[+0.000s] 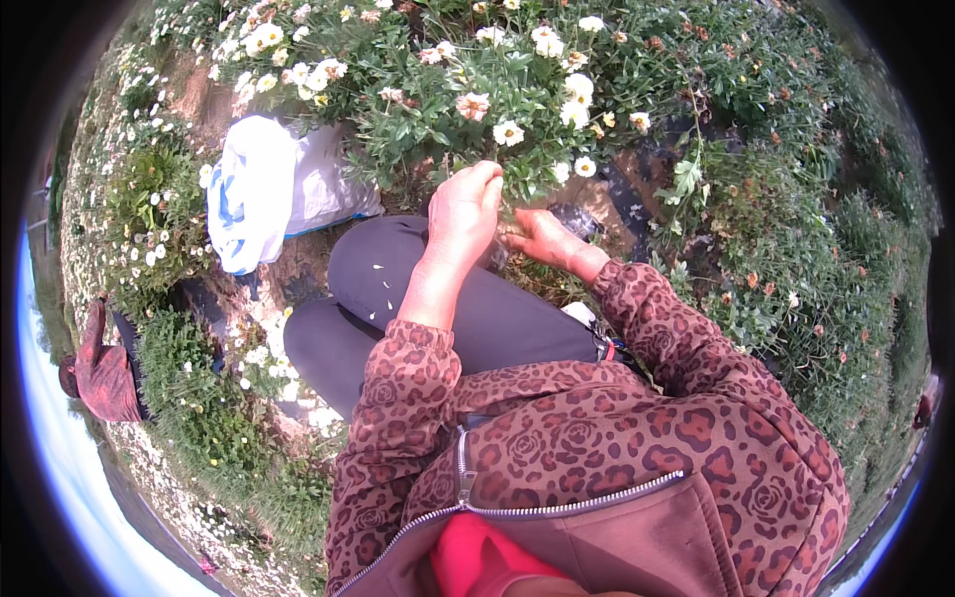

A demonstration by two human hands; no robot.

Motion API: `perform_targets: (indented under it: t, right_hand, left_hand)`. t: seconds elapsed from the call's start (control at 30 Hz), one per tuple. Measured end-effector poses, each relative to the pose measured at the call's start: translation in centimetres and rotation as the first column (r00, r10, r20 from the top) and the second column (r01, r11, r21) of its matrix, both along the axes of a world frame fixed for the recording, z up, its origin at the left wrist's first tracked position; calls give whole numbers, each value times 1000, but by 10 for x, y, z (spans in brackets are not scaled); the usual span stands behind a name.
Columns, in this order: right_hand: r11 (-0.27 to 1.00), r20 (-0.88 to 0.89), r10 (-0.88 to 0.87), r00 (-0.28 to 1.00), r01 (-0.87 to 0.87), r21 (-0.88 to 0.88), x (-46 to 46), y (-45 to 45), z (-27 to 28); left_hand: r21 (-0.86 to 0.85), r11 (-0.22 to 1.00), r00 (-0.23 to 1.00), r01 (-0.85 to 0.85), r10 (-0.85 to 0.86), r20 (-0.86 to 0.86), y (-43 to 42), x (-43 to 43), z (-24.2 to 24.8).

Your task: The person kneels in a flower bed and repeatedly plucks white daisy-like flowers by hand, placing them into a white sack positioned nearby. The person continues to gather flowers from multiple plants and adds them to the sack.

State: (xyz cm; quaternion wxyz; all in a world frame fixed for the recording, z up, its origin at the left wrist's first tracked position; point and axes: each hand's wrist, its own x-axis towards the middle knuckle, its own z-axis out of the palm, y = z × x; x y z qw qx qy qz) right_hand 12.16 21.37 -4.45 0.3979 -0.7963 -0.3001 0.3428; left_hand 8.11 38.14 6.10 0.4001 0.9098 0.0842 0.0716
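Note:
My left hand (467,205) is raised above my knee, its fingers closed at the lower edge of a flowering bush (425,119) with white blooms; it appears to grip a leafy stem, though the fingertips are partly hidden. Just right of it and lower, my right hand (547,237) reaches in among the stems near the bush's base, fingers partly bent; what lies between them cannot be told. A white daisy-like flower (509,133) and a faded pinkish one (473,107) stand just beyond my hands.
A white and blue plastic sack (257,186) stands left of my knees. Black ground sheeting (627,194) shows between plants at the right. Dense green plants (791,239) with withered flowers fill the right side. Another person (110,377) is at the far left among flower rows.

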Motion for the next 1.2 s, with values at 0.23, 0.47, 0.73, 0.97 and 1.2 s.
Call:
perform_targets:
  t: [0.23, 0.47, 0.73, 0.97, 1.2]
  right_hand:
    - [957, -215, -80, 973, 135, 256, -13, -33, 42]
    - [694, -663, -443, 603, 699, 172, 19, -68, 38]
    - [679, -716, -426, 553, 718, 151, 39, -6, -2]
    - [668, -600, -441, 668, 690, 278, 12, -56, 13]
    - [635, -510, -608, 608, 758, 148, 41, -94, -12]
  left_hand:
    - [-88, 995, 998, 37, -41, -44, 6, -8, -2]
    - [-3, 997, 996, 80, -80, -44, -3, -2, 1]
    - [-97, 994, 993, 57, -66, -101, -2, -5, 9]
    - [-74, 995, 994, 61, -68, -85, -1, -5, 8]
    - [-70, 994, 992, 83, -89, -91, -6, 1, 10]
